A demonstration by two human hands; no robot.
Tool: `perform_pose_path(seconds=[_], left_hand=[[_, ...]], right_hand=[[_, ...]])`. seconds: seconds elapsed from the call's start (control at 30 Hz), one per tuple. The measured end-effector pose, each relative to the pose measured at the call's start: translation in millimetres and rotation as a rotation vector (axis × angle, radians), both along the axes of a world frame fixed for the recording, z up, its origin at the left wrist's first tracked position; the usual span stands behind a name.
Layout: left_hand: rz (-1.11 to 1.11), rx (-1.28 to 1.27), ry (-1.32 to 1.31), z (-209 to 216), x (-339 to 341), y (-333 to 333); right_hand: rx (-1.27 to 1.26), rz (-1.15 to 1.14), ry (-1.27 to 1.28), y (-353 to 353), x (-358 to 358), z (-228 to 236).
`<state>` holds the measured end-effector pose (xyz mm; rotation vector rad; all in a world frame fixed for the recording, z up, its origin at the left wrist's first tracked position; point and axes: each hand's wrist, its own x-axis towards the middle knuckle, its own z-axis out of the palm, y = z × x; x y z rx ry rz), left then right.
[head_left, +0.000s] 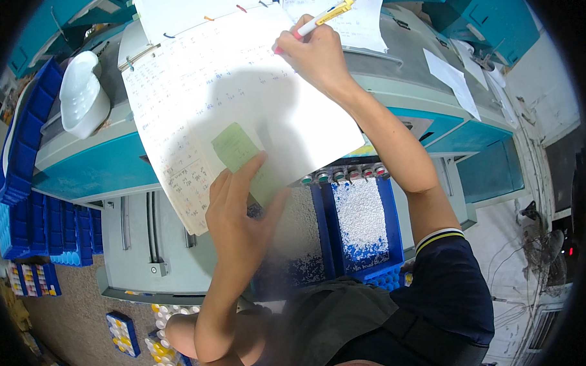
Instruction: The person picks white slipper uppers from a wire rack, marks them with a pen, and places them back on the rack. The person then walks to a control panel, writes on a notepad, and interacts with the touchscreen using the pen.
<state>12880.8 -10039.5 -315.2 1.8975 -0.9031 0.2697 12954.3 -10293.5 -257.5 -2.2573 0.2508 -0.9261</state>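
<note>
The left hand (240, 207), just off centre at eight o'clock, is spread, thumb apart from the forefinger, with a fingertip at the green slip (233, 143) towards ten; how firmly it presses, I cannot tell. The slip looks thin, light and easily creased, so a flat pinch at a free edge should suit it. It lies over the open notebook (314, 132), which spreads from ten to one o'clock; its pages should be floppy and easy to tear, the whole stack heavier, best taken by the bound edge or supported from beneath. At twelve, the right hand (320, 55) pinches the yellow-and-white pen (328, 14) near its pink end; whether the tip touches paper is unclear. The pen should be light, stiff and smooth, best gripped low on the barrel. Around these, blue bins (28, 138) stand at nine o'clock, a white tub (84, 98) at ten, and brownish floor (81, 321) shows at eight. The notebook overhangs the grey surface (411, 42); blue trays (395, 222) with white granules (363, 218) sit at four. A loose sheet (450, 82) lies at two, and a pale wall (535, 82) closes the room beyond.
</note>
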Motion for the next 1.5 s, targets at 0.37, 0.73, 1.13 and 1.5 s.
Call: perform_pose_path(seconds=[0.37, 0.73, 1.13, 1.5], left_hand=[[0.007, 0.013, 0.001, 2, 0, 0], [0.003, -0.003, 0.009, 1, 0, 0], [0.016, -0.058, 0.063, 2, -2, -1], [-0.069, -0.299, 0.284, 12, -4, 2]], right_hand=[[0.000, -0.014, -0.009, 0, 1, 0], [-0.024, -0.018, 0.009, -3, 2, -2], [0.021, 0.014, -0.026, -5, 3, -5], [0.046, 0.072, -0.041, -5, 2, -6]])
